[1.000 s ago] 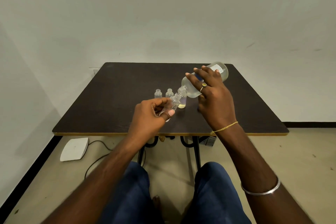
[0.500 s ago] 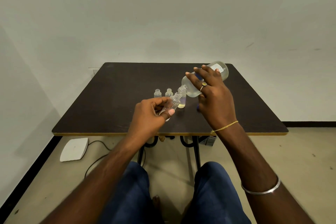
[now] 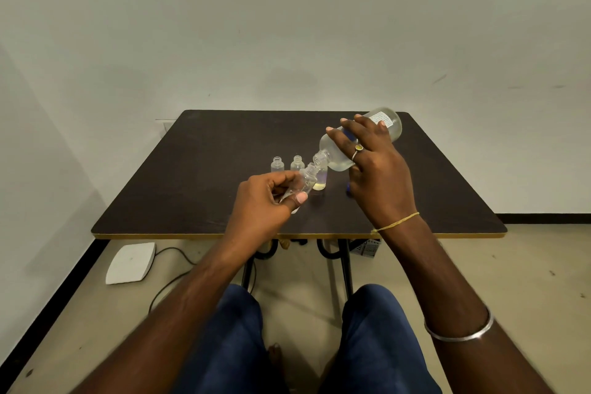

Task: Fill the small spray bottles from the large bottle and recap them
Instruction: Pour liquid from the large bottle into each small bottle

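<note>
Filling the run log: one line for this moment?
left hand: holds tilted small bottle | right hand: tips large bottle at its mouth

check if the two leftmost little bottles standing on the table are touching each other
Apart. The head view shows a strip of dark table between the leftmost small bottle and its neighbour.

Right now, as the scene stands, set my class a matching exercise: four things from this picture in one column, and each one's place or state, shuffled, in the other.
Column A
1. large bottle
2. tilted small bottle
3. leftmost small bottle
4. white box

Column B
a. lying on the floor
b. held in the left hand
c. standing uncapped on the table
d. tipped over, held in the right hand

Pairs: 1-d, 2-b, 3-c, 4-a
</note>
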